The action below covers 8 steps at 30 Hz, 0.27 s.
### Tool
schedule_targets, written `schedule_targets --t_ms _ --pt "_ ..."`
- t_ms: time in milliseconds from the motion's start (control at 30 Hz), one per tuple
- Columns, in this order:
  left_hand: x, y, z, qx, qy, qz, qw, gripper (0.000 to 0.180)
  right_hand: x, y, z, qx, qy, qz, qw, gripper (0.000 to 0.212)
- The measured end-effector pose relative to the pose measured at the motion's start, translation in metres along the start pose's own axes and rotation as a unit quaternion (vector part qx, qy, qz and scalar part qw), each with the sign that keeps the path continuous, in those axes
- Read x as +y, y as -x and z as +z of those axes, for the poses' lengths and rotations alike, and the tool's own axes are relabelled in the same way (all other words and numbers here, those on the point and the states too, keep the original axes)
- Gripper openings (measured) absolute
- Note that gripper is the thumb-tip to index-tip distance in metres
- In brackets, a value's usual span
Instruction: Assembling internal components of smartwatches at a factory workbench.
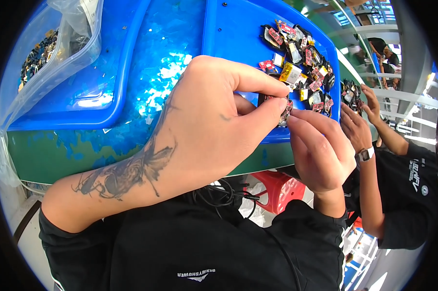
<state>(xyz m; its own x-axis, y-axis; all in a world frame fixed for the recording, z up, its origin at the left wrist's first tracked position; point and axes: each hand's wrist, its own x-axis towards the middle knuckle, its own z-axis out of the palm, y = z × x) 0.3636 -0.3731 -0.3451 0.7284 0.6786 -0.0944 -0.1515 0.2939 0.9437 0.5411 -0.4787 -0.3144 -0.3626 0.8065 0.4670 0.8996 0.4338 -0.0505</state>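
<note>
Over the near edge of a blue tray, my two hands meet at a small electronic assembly with a red circuit board and dark casing. My left hand pinches it between thumb and index finger, covering most of it. From the right, the closed fingertips of my right hand grip its lower edge. Just beyond my left fingertips shows a yellow-and-silver pouch battery; whether it is wired to the held piece I cannot tell. Behind it lies a pile of similar black assemblies with red boards.
Another blue tray stands at left, beside a clear plastic bin containing small parts. A co-worker's hands work at more assemblies on the right. Below the green table edge are a red stool and black cables.
</note>
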Motion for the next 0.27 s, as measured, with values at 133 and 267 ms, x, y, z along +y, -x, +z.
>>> schedule_targets --t_ms 133,267 --pt "-0.001 0.0 0.0 0.003 -0.013 -0.008 1.0 0.021 0.008 0.002 0.002 -0.003 0.034 -0.039 0.999 0.033" --pt "0.0 0.0 0.0 -0.004 0.013 -0.037 0.999 0.021 0.013 -0.002 0.004 -0.027 0.033 -0.066 0.997 0.036"
